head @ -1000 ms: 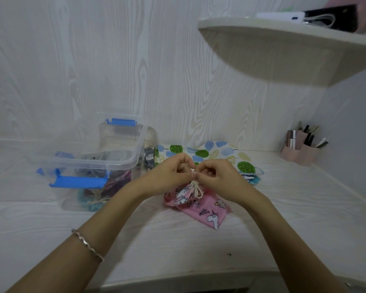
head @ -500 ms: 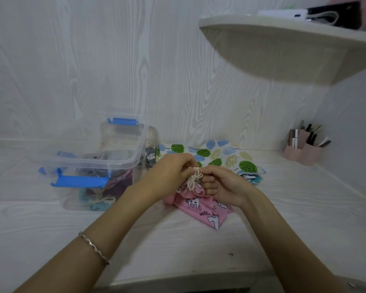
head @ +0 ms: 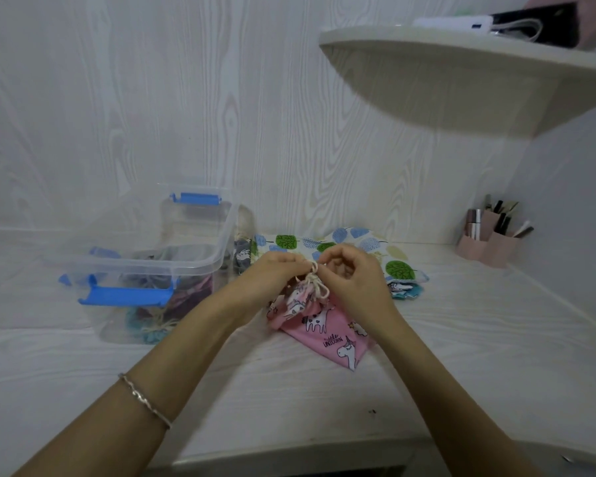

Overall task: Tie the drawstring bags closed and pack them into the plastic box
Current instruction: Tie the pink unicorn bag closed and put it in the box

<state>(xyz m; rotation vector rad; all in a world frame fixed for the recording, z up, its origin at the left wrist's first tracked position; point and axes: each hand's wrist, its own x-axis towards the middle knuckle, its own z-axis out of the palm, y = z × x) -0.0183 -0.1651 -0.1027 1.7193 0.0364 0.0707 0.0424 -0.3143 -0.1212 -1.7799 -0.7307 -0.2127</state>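
Since half a second earlier, the right hand (head: 353,277) is raised from the neck of the pink unicorn bag (head: 327,330), which is laid on the white desk (head: 461,339) near the clear plastic box (head: 172,266). The cream drawstring (head: 315,282) is pinched above the bag by curled fingers of the right hand and the left hand (head: 272,273).

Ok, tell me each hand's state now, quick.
Left hand: pinching the cream drawstring of the pink unicorn bag.
Right hand: pinching the same drawstring.

Pink unicorn-print bag (head: 327,327); clear box (head: 172,266), blue latches (head: 124,295).
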